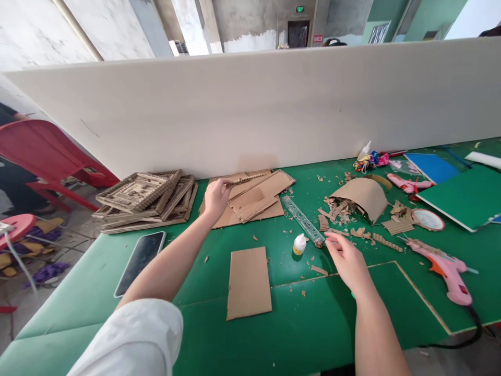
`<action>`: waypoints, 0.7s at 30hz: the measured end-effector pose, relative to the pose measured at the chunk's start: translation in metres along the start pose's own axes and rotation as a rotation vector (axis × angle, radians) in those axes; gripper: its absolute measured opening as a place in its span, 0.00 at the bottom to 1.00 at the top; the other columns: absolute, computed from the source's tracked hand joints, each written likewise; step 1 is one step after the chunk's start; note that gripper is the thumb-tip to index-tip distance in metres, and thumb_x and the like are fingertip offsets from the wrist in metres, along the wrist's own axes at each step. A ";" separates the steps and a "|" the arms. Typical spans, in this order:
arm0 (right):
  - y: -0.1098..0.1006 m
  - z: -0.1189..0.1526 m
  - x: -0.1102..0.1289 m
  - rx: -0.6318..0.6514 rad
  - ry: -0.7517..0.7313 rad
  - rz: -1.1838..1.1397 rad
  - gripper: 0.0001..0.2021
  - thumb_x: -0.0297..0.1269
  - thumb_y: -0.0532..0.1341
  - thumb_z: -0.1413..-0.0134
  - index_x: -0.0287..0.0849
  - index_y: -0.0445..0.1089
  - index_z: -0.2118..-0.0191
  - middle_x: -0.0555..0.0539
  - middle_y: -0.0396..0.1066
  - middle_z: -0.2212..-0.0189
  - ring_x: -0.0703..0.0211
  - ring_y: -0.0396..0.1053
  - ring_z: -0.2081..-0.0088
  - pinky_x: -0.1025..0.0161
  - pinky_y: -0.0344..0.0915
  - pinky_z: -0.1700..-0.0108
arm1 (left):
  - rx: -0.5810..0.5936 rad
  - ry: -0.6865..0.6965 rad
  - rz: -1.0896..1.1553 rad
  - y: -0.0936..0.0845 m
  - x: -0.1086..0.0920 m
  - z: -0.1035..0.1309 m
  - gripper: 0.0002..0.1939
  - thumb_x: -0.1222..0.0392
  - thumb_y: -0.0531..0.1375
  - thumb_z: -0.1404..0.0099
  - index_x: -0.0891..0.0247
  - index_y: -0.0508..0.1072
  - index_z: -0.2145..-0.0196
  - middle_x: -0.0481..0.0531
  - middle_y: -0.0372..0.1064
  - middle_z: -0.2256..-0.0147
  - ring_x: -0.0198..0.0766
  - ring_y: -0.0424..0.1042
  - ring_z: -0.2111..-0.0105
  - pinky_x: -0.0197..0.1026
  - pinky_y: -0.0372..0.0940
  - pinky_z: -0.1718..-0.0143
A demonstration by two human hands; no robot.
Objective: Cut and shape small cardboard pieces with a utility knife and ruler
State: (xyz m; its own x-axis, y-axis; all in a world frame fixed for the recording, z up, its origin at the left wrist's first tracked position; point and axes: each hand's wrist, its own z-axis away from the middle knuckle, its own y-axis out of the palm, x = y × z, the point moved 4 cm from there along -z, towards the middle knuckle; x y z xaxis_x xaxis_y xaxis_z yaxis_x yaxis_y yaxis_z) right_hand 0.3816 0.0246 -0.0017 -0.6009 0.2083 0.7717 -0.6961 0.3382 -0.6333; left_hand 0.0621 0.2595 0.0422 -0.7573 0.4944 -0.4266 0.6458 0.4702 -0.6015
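My left hand [217,198] pinches one end of a thin corrugated cardboard strip [250,178], held over a stack of flat cardboard pieces [277,190]. At the near end of a clear plastic ruler [303,222] is my right hand [346,258], thumb and fingers apart and loosely bent. Whether its fingertips touch the ruler is not clear. A small white glue bottle [299,244] stands upright beside the ruler. Between my arms, a rectangular cardboard piece [249,283] lies flat on the green table [211,334].
Corrugated cardboard frames [146,201] are piled at the left, behind a phone [140,263]. Curved cardboard [362,196] and scraps lie right of the ruler. Pink glue guns [446,269] [409,184] and a tape roll [428,219] sit farther right. A white partition [250,109] borders the table's back.
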 end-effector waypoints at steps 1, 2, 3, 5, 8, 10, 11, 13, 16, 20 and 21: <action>-0.001 0.000 0.001 -0.022 -0.015 -0.015 0.18 0.47 0.52 0.44 0.44 0.70 0.55 0.43 0.74 0.61 0.55 0.72 0.64 0.58 0.69 0.64 | -0.017 0.041 0.008 -0.013 -0.005 0.010 0.04 0.59 0.58 0.39 0.61 0.71 0.67 0.53 0.76 0.64 0.44 0.73 0.60 0.47 0.66 0.54; -0.003 0.000 0.002 -0.053 -0.034 -0.038 0.18 0.47 0.53 0.44 0.43 0.70 0.56 0.42 0.74 0.60 0.55 0.72 0.64 0.58 0.69 0.63 | -0.027 0.084 0.017 -0.025 -0.011 0.021 0.04 0.60 0.57 0.39 0.60 0.71 0.68 0.53 0.77 0.64 0.42 0.74 0.59 0.47 0.65 0.51; -0.005 0.000 0.004 -0.093 -0.055 -0.069 0.18 0.47 0.53 0.44 0.43 0.70 0.55 0.42 0.74 0.60 0.55 0.72 0.63 0.58 0.70 0.62 | -0.038 0.123 0.024 -0.039 -0.017 0.033 0.04 0.61 0.57 0.38 0.60 0.71 0.69 0.51 0.77 0.64 0.40 0.74 0.60 0.47 0.64 0.49; -0.009 0.004 0.007 -0.192 -0.106 -0.143 0.18 0.46 0.54 0.44 0.43 0.69 0.53 0.42 0.74 0.59 0.56 0.73 0.62 0.57 0.70 0.60 | -0.077 0.341 0.059 -0.065 -0.034 0.060 0.03 0.64 0.56 0.38 0.60 0.70 0.68 0.50 0.77 0.64 0.37 0.75 0.61 0.46 0.64 0.48; -0.014 0.019 0.021 -0.381 -0.275 -0.248 0.16 0.41 0.57 0.43 0.43 0.67 0.50 0.42 0.73 0.58 0.58 0.73 0.64 0.56 0.71 0.59 | -0.114 0.625 0.073 -0.095 -0.058 0.099 0.06 0.69 0.57 0.38 0.61 0.69 0.65 0.51 0.77 0.63 0.36 0.76 0.61 0.47 0.65 0.48; -0.013 0.035 0.041 -0.481 -0.482 -0.286 0.15 0.35 0.58 0.44 0.44 0.68 0.51 0.43 0.73 0.60 0.59 0.73 0.65 0.57 0.71 0.61 | -0.112 0.665 0.078 -0.107 -0.068 0.116 0.05 0.69 0.56 0.37 0.62 0.69 0.64 0.52 0.77 0.65 0.36 0.77 0.61 0.48 0.67 0.49; -0.010 0.043 0.054 -0.492 -0.602 -0.282 0.15 0.33 0.59 0.45 0.45 0.68 0.51 0.44 0.73 0.61 0.59 0.72 0.65 0.57 0.72 0.62 | -0.107 0.687 0.071 -0.111 -0.073 0.122 0.05 0.69 0.55 0.36 0.62 0.69 0.65 0.52 0.78 0.65 0.37 0.77 0.61 0.48 0.67 0.49; 0.003 0.060 0.082 -0.461 -0.855 -0.178 0.19 0.31 0.62 0.49 0.46 0.66 0.50 0.45 0.73 0.61 0.56 0.72 0.61 0.57 0.71 0.61 | -0.092 0.737 0.037 -0.115 -0.080 0.131 0.05 0.68 0.55 0.36 0.61 0.69 0.65 0.49 0.78 0.65 0.36 0.77 0.61 0.47 0.67 0.48; 0.033 0.072 0.111 -0.296 -0.991 0.028 0.22 0.36 0.64 0.49 0.47 0.64 0.47 0.44 0.72 0.59 0.53 0.69 0.55 0.53 0.70 0.53 | -0.059 0.800 -0.016 -0.119 -0.089 0.137 0.07 0.67 0.55 0.36 0.57 0.70 0.65 0.47 0.78 0.63 0.36 0.77 0.60 0.46 0.67 0.49; 0.059 0.073 0.122 -0.226 -0.955 0.122 0.16 0.33 0.59 0.44 0.49 0.68 0.49 0.44 0.73 0.56 0.53 0.68 0.51 0.53 0.66 0.48 | 0.005 0.833 0.059 -0.126 -0.100 0.142 0.10 0.66 0.55 0.36 0.54 0.71 0.61 0.46 0.77 0.61 0.36 0.76 0.58 0.45 0.66 0.49; 0.061 0.073 0.122 -0.233 -0.941 0.104 0.14 0.31 0.58 0.43 0.49 0.69 0.51 0.45 0.74 0.57 0.54 0.69 0.52 0.53 0.66 0.49 | 0.020 0.820 0.106 -0.128 -0.102 0.143 0.11 0.67 0.56 0.37 0.53 0.71 0.59 0.46 0.77 0.61 0.36 0.76 0.59 0.45 0.65 0.48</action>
State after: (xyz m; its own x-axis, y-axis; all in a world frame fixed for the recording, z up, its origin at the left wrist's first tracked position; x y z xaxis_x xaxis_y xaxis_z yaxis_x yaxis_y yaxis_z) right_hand 0.2371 0.0034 0.0496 -0.7938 -0.5367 0.2861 -0.5872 0.5538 -0.5903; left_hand 0.0424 0.0445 0.0663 -0.3763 0.9155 0.1422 0.7023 0.3820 -0.6007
